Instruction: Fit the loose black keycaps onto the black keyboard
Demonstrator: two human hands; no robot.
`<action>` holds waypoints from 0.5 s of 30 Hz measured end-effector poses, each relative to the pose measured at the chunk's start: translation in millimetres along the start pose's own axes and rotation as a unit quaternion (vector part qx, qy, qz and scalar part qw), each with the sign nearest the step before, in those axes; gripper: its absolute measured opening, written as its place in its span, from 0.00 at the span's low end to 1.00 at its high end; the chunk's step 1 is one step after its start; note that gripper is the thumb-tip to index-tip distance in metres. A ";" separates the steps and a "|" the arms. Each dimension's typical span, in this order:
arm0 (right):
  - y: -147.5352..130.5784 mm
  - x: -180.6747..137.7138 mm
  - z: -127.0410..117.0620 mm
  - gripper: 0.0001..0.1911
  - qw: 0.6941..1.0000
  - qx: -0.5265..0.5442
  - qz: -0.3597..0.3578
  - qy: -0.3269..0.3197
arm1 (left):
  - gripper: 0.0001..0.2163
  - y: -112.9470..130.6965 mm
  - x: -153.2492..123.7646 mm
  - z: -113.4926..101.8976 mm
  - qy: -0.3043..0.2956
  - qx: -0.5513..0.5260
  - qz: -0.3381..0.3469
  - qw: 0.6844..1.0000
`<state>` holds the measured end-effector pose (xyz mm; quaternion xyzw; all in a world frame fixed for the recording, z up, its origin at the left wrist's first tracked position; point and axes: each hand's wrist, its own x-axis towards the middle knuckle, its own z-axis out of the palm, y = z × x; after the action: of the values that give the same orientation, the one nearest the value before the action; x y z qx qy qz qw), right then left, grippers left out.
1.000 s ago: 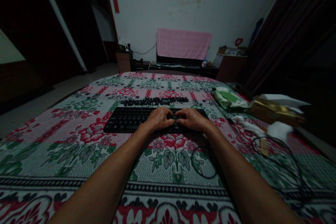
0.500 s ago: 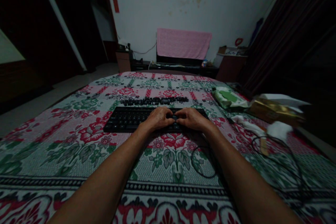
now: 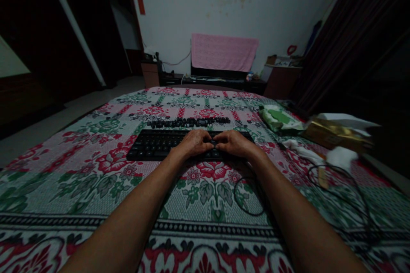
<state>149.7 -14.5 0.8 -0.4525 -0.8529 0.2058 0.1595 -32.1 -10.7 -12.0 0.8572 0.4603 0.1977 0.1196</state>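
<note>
A black keyboard [image 3: 153,145] lies flat on the flowered bedspread [image 3: 96,170]. My left hand [image 3: 192,144] and my right hand [image 3: 235,143] rest on its right half, knuckles up and fingers curled. Their fingertips meet over a small dark spot among the keys; what they pinch is too small and dark to name. Just behind the keyboard lies a row of loose black keycaps [image 3: 188,122]. The keyboard's black cable [image 3: 246,198] loops on the bedspread between my forearms.
A green-and-white packet [image 3: 279,119], a gold box [image 3: 333,134] and white crumpled tissues [image 3: 341,158] lie at the right, with another black cable [image 3: 346,196]. Beyond the bed stand a pink-draped low cabinet [image 3: 224,53] and dark furniture on both sides.
None of note: both hands stay together on the keyboard's right half; the view has shifted very slightly.
</note>
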 end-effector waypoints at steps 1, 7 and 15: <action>-1.0 -0.3 -0.2 0.15 1.000 -0.002 0.001 0.001 | 0.14 0.1 0.0 -0.1 0.001 0.005 0.001 1.000; -8.1 -2.3 -2.6 0.15 0.999 -0.031 0.014 0.013 | 0.15 0.0 -2.7 3.4 0.031 0.013 0.009 0.999; -2.9 -2.7 -1.7 0.15 0.997 -0.065 -0.023 0.031 | 0.15 -1.3 -2.2 8.0 0.037 0.017 0.001 0.999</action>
<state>149.9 -17.9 3.5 -0.4486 -0.8692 0.1321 0.1609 -30.6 -11.9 -20.1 0.8514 0.4671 0.2219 0.0876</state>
